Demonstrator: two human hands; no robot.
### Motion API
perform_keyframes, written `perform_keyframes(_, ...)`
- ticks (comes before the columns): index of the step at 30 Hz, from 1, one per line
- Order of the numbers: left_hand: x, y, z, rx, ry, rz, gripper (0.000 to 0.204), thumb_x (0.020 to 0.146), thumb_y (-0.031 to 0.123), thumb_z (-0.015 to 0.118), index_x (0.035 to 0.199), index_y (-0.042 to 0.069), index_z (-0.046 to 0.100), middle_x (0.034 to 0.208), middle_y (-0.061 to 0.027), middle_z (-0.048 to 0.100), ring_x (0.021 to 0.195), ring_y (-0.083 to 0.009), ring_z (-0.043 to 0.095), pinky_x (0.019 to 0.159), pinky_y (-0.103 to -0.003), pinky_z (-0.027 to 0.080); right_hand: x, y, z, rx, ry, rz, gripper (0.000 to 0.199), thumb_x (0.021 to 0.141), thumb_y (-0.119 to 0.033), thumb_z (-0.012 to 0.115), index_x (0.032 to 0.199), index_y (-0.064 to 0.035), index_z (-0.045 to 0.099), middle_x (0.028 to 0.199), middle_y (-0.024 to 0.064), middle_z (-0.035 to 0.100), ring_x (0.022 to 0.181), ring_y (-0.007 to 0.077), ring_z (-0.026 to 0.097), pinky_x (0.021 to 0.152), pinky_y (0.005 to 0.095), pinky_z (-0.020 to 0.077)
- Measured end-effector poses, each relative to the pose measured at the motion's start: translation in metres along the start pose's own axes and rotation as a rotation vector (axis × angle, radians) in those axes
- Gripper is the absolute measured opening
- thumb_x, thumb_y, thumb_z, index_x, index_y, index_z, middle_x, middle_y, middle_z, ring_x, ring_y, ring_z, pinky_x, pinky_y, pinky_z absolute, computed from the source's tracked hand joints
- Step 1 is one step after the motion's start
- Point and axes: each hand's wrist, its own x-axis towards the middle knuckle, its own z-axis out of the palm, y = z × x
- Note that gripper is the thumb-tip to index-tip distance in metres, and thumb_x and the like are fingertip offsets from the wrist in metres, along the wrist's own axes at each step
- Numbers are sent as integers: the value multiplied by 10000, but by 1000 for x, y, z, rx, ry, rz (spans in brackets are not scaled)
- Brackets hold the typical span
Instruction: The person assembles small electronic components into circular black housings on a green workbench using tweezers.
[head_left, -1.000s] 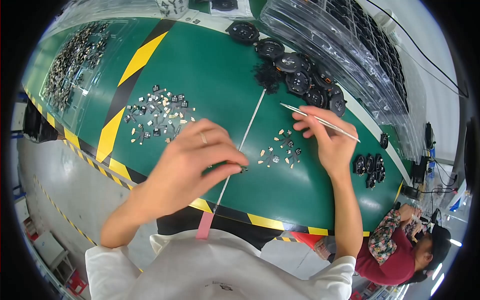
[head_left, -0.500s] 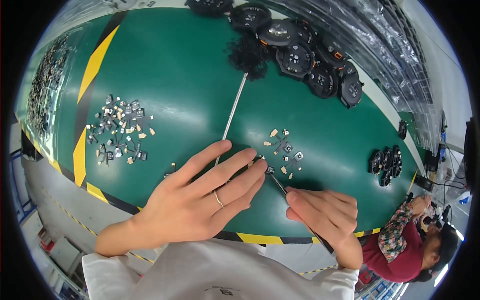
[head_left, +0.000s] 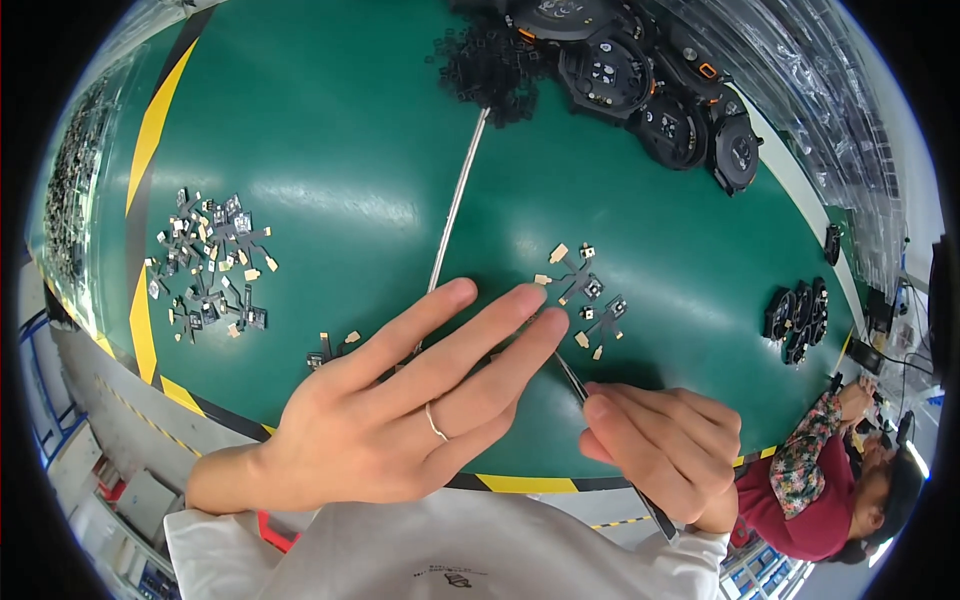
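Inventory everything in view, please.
Flat bench: one, green, centre
Small flexible parts: many, black and gold, left, centre
Round plastic housings: several, black, upper right
Tiny loose pieces: heap, black, top
Thin straight strip: one, pale, centre
Small rounded modules: several, black, right
Plastic trays: several, clear, upper right
Shallow parts tray: one, clear, left
Co-worker: one, red top, right
Pointed tweezers: one, metallic, lower right
Left hand: one, centre
Right hand: one, lower right

Co-worker in red (head_left: 802, 515), clear plastic trays (head_left: 835, 125) upper right, yellow-black tape (head_left: 160, 125)
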Motion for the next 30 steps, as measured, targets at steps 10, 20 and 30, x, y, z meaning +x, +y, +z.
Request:
perform_keyframes(10, 1, 2, 5, 21, 74, -12, 322, 743, 206, 749, 1021, 43, 764, 1279, -76, 702, 1196, -304, 666, 1017, -488, 571, 1, 0, -1, 8, -9, 16, 300, 877, -141, 824, 1093, 39, 719, 890, 135, 765, 739, 234, 760, 506, 271, 548)
perform_keyframes(20, 0, 2, 7, 15, 94, -19, 250, 747, 169, 767, 974, 65, 772, 1262, -41, 711, 1190, -293, 669, 986, -476, 588, 3, -1, -2, 12, -29, 24, 311, 869, -135, 829, 1099, 39, 715, 898, 136, 768, 745, 235, 762, 500, 270, 541)
perform_keyframes(30, 1, 1, 7, 47, 91, -15, 283, 772, 176, 759, 1040, 90, 792, 1248, -26, 715, 1192, -275, 675, 997, -468, 583, 14, 2, -8, 51, -73, 26, 274, 840, -80, 829, 1044, 69, 723, 833, 126, 759, 723, 193, 761, 548, 234, 573)
